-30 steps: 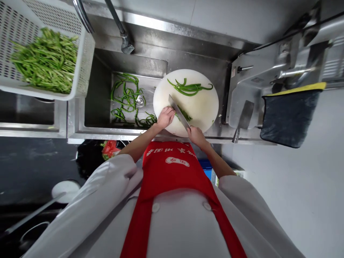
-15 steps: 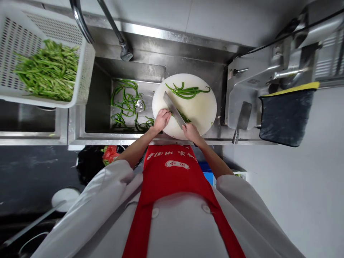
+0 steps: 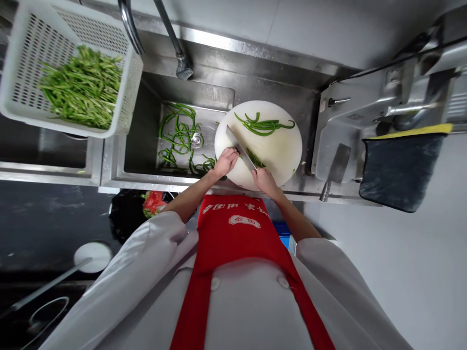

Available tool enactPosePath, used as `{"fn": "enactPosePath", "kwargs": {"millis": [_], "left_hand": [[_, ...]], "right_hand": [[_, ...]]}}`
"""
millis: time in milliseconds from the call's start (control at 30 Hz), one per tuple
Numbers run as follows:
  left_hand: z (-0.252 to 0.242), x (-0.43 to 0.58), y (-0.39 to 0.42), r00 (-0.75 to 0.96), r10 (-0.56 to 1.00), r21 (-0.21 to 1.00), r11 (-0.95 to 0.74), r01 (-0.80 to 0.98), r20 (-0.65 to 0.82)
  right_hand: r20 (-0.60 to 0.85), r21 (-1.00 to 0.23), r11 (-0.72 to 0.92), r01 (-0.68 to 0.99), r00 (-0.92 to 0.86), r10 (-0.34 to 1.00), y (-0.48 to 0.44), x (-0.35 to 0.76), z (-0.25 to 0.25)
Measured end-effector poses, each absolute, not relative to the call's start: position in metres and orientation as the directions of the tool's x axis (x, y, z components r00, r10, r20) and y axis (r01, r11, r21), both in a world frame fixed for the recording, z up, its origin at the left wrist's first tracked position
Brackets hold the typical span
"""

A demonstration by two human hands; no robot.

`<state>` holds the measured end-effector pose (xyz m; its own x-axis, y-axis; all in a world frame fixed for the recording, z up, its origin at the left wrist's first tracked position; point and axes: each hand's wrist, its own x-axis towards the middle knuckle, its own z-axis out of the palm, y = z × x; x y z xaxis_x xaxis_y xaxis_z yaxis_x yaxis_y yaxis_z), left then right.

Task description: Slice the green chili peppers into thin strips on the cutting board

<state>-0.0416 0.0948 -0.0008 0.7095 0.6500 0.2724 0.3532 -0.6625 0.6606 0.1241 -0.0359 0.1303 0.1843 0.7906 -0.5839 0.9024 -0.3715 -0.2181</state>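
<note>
My right hand is closed round the handle of a cleaver, whose blade slants up and left over a round white cutting board. On the board's left part, my left hand has its fingers bent over a green pepper, mostly hidden, right beside the blade. Cut green pieces lie just right of the blade. Several long, thin green peppers rest whole near the board's far edge. More long green peppers lie scattered in the sink left of the board.
A white perforated basket holding a heap of cut green strips stands at the left. Faucets hang over the sink. At the right lie a second cleaver and a dark cloth with a yellow edge.
The whole view has shifted, so the things appear farther right. Both hands stay at the board with the cleaver beside the left fingers; little else differs.
</note>
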Motion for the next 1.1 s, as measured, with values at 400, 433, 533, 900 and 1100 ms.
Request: {"fn": "enactPosePath", "kwargs": {"millis": [400, 433, 533, 900, 1100], "left_hand": [[-0.002, -0.046, 0.108, 0.704, 0.660, 0.681, -0.643, 0.351, 0.261], [-0.002, -0.045, 0.108, 0.708, 0.658, 0.685, -0.641, 0.347, 0.257], [-0.001, -0.046, 0.108, 0.716, 0.654, 0.688, -0.636, 0.348, 0.243], [-0.006, -0.049, 0.109, 0.712, 0.647, 0.681, -0.653, 0.332, 0.273], [-0.006, -0.048, 0.108, 0.716, 0.646, 0.669, -0.658, 0.346, 0.266]], "right_hand": [[-0.596, -0.160, -0.355, 0.921, 0.197, 0.779, -0.038, 0.127, 0.149], [-0.603, -0.165, -0.356, 0.920, 0.192, 0.774, -0.036, 0.125, 0.148], [-0.599, -0.182, -0.366, 0.912, 0.192, 0.777, -0.027, 0.118, 0.144], [-0.588, -0.216, -0.336, 0.917, 0.153, 0.794, -0.022, 0.128, 0.139], [-0.563, -0.244, -0.330, 0.912, 0.145, 0.814, -0.032, 0.142, 0.137]]}}
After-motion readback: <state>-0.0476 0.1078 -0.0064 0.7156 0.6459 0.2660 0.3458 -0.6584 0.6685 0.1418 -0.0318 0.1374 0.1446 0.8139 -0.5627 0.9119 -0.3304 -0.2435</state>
